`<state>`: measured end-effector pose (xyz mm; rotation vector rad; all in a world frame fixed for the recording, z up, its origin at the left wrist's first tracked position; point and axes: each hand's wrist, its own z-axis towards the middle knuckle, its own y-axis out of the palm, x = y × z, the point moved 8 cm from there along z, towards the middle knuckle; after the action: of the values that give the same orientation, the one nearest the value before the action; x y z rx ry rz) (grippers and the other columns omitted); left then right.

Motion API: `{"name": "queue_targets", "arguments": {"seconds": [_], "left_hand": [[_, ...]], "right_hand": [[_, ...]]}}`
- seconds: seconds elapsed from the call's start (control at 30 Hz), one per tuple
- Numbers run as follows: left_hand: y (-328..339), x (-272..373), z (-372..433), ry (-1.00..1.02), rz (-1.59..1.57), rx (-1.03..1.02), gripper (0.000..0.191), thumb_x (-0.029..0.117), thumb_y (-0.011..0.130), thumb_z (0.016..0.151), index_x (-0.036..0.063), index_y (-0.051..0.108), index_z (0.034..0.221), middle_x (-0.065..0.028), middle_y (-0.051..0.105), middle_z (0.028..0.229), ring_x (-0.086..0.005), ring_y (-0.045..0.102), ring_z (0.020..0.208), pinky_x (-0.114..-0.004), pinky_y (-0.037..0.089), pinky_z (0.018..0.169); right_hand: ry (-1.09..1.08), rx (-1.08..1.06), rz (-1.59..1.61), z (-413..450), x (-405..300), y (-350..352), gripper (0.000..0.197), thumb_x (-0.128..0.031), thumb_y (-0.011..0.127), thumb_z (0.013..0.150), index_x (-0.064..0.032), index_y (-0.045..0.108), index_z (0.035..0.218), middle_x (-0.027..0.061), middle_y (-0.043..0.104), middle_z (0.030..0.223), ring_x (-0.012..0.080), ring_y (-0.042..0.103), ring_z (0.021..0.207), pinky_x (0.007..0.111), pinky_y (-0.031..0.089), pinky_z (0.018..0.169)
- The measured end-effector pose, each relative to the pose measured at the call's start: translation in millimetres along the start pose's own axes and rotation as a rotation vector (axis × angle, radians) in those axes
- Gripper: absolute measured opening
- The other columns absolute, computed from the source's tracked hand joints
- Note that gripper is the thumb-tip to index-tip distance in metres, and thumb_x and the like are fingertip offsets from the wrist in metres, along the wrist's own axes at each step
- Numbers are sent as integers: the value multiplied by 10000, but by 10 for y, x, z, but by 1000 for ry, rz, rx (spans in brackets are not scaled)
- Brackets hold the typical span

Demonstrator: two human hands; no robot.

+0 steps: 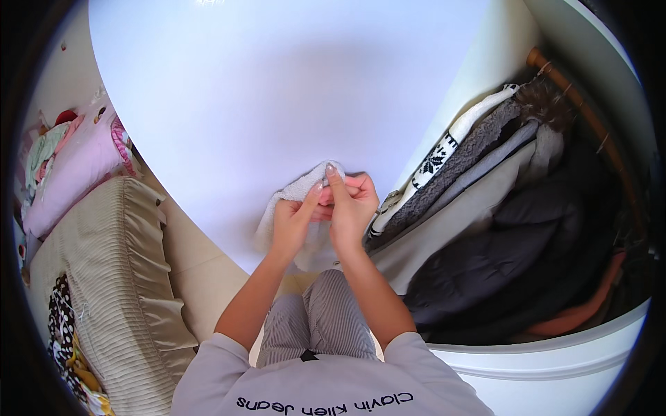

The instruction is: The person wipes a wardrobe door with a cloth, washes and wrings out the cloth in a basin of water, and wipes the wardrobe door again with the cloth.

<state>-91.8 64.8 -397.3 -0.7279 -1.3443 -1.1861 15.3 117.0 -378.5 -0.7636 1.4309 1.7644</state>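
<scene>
A whitish, fluffy cloth [292, 190] is bunched between my two hands, low in front of a broad white panel [291, 93]. My left hand [292, 221] grips its middle with the thumb pointing up. My right hand [349, 205] pinches the top edge, thumb laid over the fabric and fingers curled behind. The two hands almost meet, and part of the cloth hangs below them, partly hidden by my wrists. Whether the cloth touches the panel cannot be made out.
To the right, a wardrobe holds hanging clothes: a black-and-white patterned knit garment [434, 161], a grey fleecy one [468, 148] and a dark padded jacket [489, 260], under a wooden rail [588, 109]. At left stands a bed with a beige ruffled cover [99, 244] and pink bedding [78, 182].
</scene>
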Motion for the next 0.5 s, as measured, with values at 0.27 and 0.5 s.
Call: {"name": "queue_targets", "arguments": {"seconds": [0.27, 0.5], "left_hand": [[20, 146, 82, 33, -94, 75, 291, 242, 552, 906, -29, 656, 875, -97, 630, 643, -136, 588, 477, -227, 454, 447], [-40, -51, 9, -44, 56, 111, 306, 298, 577, 887, 9, 651, 818, -20, 508, 486, -62, 385, 311, -218, 271, 290]], "right_hand": [[6, 77, -1, -3, -65, 41, 257, -56, 678, 805, -46, 427, 750, 91, 609, 614, 114, 575, 489, 212, 445, 452], [-74, 51, -133, -35, 28, -90, 251, -48, 666, 811, -43, 418, 770, 93, 603, 611, 123, 586, 496, 213, 442, 444]]}}
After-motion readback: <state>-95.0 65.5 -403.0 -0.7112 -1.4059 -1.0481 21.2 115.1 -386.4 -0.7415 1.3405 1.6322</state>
